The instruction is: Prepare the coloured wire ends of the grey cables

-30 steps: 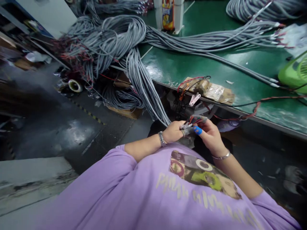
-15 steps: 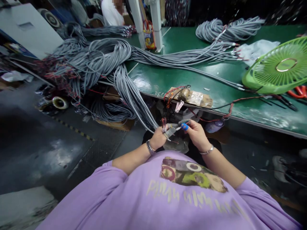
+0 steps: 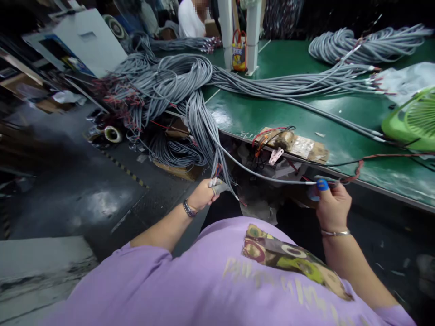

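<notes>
My left hand (image 3: 205, 192) is closed round the ends of a bundle of grey cables (image 3: 204, 131) that hangs off the green table's (image 3: 272, 108) left edge; red wire tips stick up above the fist. My right hand (image 3: 331, 203), with a blue cap on one fingertip, pinches the end of a single grey cable (image 3: 265, 174). That cable runs taut from the bundle across to my right hand, just below the table's front edge.
More grey cable coils (image 3: 360, 40) lie on the table. A green fan (image 3: 413, 120) stands at the right. A taped cardboard piece (image 3: 295, 142) with wires and a clip sits at the front edge. A tape roll (image 3: 113, 134) lies on the floor. A person (image 3: 192, 18) sits far behind.
My hands were together in front of my chest; now they are spread apart. The right hand has drawn one cable out to the right while the left holds the bundle.
</notes>
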Available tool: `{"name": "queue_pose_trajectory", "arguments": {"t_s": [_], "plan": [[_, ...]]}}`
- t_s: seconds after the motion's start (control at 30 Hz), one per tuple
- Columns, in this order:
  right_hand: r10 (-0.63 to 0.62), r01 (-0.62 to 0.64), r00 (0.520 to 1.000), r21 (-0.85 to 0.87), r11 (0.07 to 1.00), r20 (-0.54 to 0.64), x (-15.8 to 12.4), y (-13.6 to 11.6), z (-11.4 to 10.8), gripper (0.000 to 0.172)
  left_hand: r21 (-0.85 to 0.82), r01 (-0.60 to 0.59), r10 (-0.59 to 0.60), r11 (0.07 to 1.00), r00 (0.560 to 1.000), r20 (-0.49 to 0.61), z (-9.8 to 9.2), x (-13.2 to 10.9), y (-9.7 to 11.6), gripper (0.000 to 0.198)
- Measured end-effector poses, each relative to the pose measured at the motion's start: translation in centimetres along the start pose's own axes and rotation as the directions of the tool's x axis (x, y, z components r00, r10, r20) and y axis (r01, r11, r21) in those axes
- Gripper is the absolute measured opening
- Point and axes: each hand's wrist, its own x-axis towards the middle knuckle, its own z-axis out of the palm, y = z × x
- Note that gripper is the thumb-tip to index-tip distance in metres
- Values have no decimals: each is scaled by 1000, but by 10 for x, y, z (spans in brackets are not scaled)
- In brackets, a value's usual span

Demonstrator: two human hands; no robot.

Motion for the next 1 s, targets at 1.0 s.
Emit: {"name": "queue_pose_trajectory", "arguments": {"t_s": [1.0], "plan": [[201,-292,726,30,956,657,-20,-59,78,29,-155,-110,140,982,970,196,101,27,20,34]]}}
